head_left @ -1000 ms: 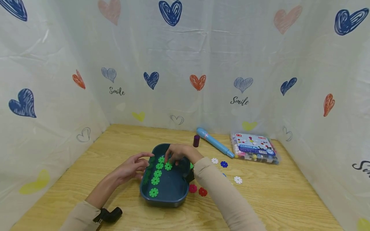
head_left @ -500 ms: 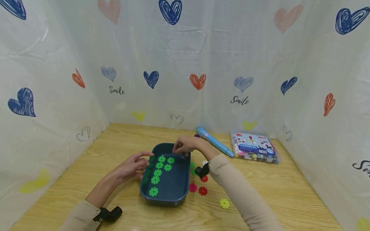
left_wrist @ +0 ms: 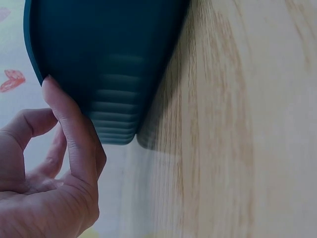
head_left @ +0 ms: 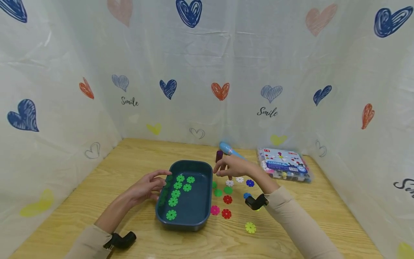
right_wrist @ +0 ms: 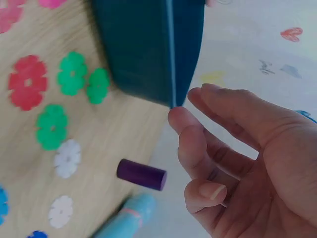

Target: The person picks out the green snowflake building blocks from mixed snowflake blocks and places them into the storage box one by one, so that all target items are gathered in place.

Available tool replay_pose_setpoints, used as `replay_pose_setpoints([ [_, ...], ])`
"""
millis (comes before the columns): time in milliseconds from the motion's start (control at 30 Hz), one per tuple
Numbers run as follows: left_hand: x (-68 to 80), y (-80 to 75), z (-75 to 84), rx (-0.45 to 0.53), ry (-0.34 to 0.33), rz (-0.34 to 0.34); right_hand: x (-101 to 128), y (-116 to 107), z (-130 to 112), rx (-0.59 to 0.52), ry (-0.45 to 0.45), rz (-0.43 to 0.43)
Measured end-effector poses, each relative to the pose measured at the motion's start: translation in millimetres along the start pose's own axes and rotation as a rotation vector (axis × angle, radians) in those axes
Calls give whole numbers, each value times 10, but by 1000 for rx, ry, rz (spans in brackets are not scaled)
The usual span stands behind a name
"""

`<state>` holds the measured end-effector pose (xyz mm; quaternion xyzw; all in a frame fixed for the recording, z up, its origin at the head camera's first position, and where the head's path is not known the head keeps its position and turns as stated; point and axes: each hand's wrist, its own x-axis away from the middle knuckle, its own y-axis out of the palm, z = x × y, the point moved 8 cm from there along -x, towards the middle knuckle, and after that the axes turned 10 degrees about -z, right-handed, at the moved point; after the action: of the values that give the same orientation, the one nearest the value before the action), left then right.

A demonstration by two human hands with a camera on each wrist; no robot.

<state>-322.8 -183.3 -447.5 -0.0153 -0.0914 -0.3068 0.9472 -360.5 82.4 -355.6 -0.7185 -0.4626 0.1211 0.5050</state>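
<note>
Touching the tray [head_left: 195, 208] with my left hand [head_left: 145, 186], I hover my right hand [head_left: 237, 166] beside it, loose and empty. Gathering green discs [head_left: 173, 202] seems underway; those on the table [head_left: 145, 154] likely need pinching up next.

Wood-grain table [head_left: 323, 216], 12 at far edge | purple cylinder [head_left: 219, 155] upright, just past 12 | light-blue rod [head_left: 228, 148], rounded end at 1, partly hidden | clear case [head_left: 284, 163], printed label, at 2 | pale curtain [head_left: 200, 54], hearts and "Smile" lettering, 9 round through 12 to 3
</note>
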Motion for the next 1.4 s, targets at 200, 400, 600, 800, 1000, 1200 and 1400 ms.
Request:
replay_pose_setpoints([
  [200,-25,3,3,0,1,2,221,152,148,-70,-5,50],
  [400,-35,-4,-11,1,-8,13,335,321,351,-109,7,86],
  [600,-13,3,-21,6,-6,14,331,479,518,-102,20,97],
  [800,-5,23,-26,24,5,-8,332,571,583,-19,7,122],
  [1000,2,21,-15,31,10,-10,322,595,589,3,22,118],
  [1200,5,27,-1,29,11,-14,277,621,563,61,7,124],
  [1400,12,22,-7,19,11,-9,237,655,565,83,17,131],
])
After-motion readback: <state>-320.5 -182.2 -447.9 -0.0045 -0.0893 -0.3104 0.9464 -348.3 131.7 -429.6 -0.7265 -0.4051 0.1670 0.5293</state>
